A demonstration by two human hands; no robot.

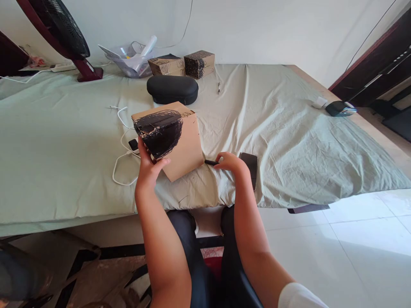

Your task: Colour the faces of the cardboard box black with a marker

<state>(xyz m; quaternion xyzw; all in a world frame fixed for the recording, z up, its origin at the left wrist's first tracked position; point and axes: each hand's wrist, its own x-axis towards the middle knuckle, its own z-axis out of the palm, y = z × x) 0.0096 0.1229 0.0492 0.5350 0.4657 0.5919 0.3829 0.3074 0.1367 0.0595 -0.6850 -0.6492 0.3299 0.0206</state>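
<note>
My left hand [148, 164] is closed on the lower edge of a brown cardboard box [183, 143], holding it tilted above the green sheet. One face of the box is scribbled over in black. Just right of the box, my right hand [228, 162] rests on the sheet with its fingers pinched round a thin black pen [211, 162]. A black phone [251, 164] lies flat right behind my right hand.
A green sheet [289, 128] covers the low table. A black oval case [172, 89], two scribbled boxes [181, 64], a plastic basket [130, 60], a fan [64, 30] and a white cable [123, 141] lie behind. White tiled floor is at right.
</note>
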